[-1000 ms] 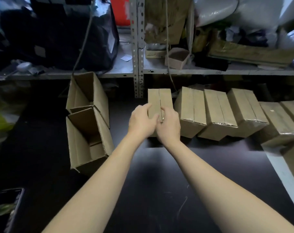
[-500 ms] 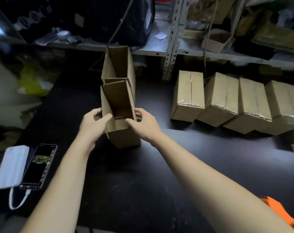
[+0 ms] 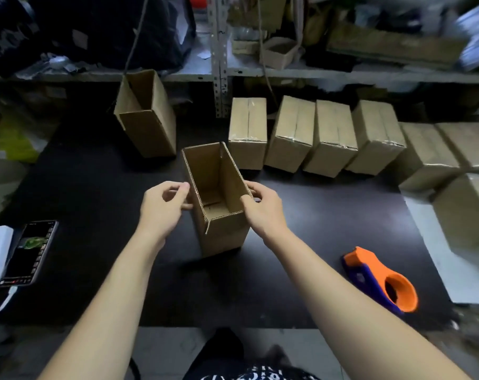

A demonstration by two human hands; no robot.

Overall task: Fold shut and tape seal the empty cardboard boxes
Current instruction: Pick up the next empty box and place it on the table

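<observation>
Because the tape dispenser (image 3: 381, 281) lies on the dark table (image 3: 301, 215) low at our right, nearer to us than the box and well apart from it, we judge that the right hand is the one to fetch it once the flaps are down. Beyond it, straight ahead between our hands, the open box (image 3: 219, 234) stands upright on its base with its mouth up. The long axis of the mouth runs away from us, leaning a little left at the far end, so each long flap falls to one hand. The right hand (image 3: 263, 207) grips the right wall, thumb against the near corner and fingers curled behind it. The left hand (image 3: 164, 207) sits at the left wall with its fingers curled; we cannot tell whether it pinches the edge or only touches it. Both hands are about equally near. Farther back on the left stands a second open box (image 3: 145, 116), and right of it a row of sealed boxes (image 3: 248, 133) runs under the shelf (image 3: 342, 75).
</observation>
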